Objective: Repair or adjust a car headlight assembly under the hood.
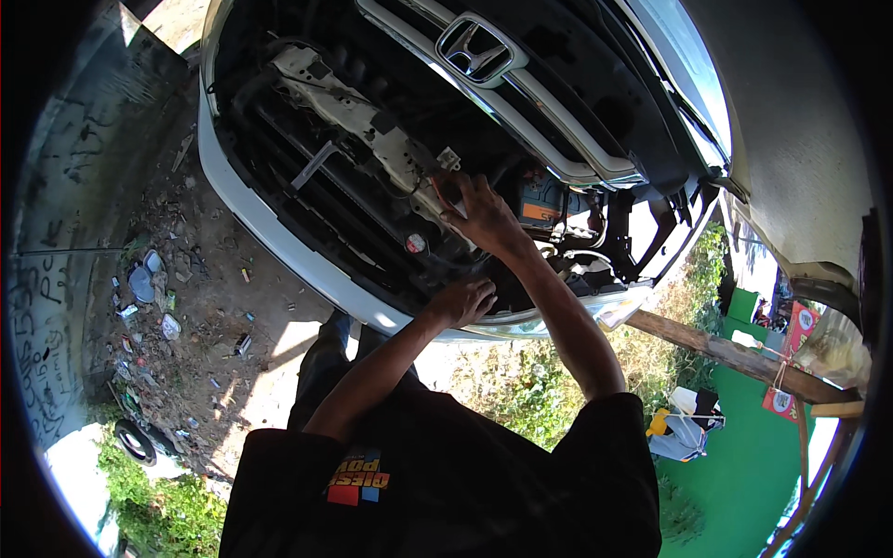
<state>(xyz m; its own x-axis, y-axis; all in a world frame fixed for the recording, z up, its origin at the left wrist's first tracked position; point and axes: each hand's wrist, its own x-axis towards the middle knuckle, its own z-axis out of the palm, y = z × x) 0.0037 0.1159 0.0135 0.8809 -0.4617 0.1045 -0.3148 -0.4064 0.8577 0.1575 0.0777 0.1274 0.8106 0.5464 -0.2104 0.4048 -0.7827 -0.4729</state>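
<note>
Right hand (488, 219) is at the near end of the pale crossmember (400, 153); thumb and fingers part-curled, slight gap between, can't tell if anything's pinched there; crossmember runs up-left from those fingertips; left hand (454, 305) sits below the right fingers, near the headlight (510, 325), its fingers loosely bent, tips partly hidden, grip can't tell; round cap (415, 243) is below-left of the right fingertips, battery (541, 197) to their right; I'd work by fingertip feel, as the right hand likely blocks the view; light pressure, wrist clear of the battery; left hand probably best as a steady brace; mind dropping small parts into the dark gaps below the fingers.
</note>
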